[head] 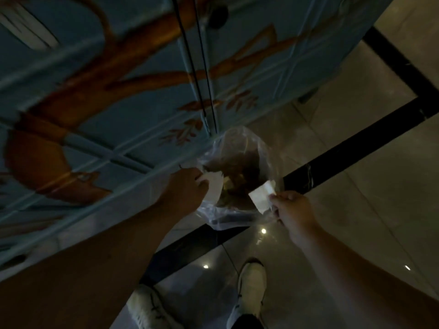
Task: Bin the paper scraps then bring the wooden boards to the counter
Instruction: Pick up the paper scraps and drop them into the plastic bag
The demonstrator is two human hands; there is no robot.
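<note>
White paper scraps (pixel 261 197) are pinched in both hands, left hand (pixel 187 186) and right hand (pixel 293 210), over the bag-lined bin (pixel 235 162) just beyond the fingers; binning step, next release.

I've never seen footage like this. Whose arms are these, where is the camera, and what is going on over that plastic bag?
There is no robot here. The camera sits on a person's head and looks down, so you see their own arms and white shoes on a glossy tiled floor. The left hand holds a white paper scrap, and the right hand pinches another paper piece. Both hover over a clear plastic bag that already holds brownish rubbish. Beside it stands a blue painted cabinet.
</note>
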